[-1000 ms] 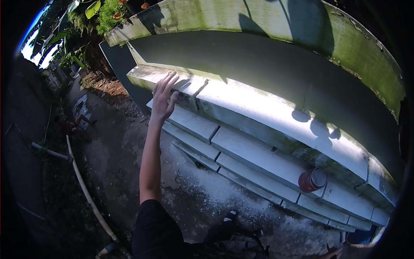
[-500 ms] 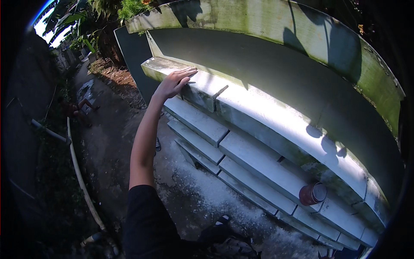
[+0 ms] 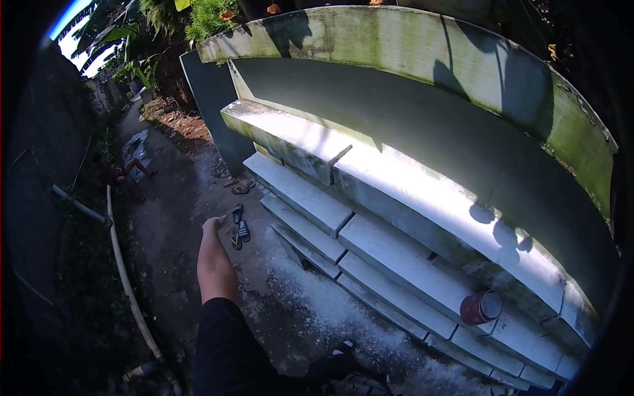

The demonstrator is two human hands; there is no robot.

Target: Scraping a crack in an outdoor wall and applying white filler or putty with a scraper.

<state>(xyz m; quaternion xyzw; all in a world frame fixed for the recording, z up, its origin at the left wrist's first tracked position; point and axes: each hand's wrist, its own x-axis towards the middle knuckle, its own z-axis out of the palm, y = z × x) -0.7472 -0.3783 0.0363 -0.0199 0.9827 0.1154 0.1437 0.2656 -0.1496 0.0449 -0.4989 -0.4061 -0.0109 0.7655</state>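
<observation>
My left hand [image 3: 214,223] hangs in the air over the lane, apart from the stepped slabs, its forearm pointing away from me. The hand is foreshortened behind the wrist and its fingers are hidden. To its right runs a long pale ledge [image 3: 409,175], sunlit on top and stained green along its front. Several white slabs [image 3: 300,188] lie in stepped rows below that ledge. A reddish-brown pot or can [image 3: 481,308] stands on the slabs at the right. My right hand is not in view.
Several sandals [image 3: 243,231] lie on the lane beyond my left hand. A person [image 3: 125,175] sits low at the far left. A pale pipe [image 3: 125,277] runs along the left side. The mossy curved wall top [image 3: 396,46] arches over the ledge. White powder [image 3: 330,300] covers the ground.
My left hand has lifted off the left end of the pale ledge and moved down and left, over the lane. The sandals now show more fully.
</observation>
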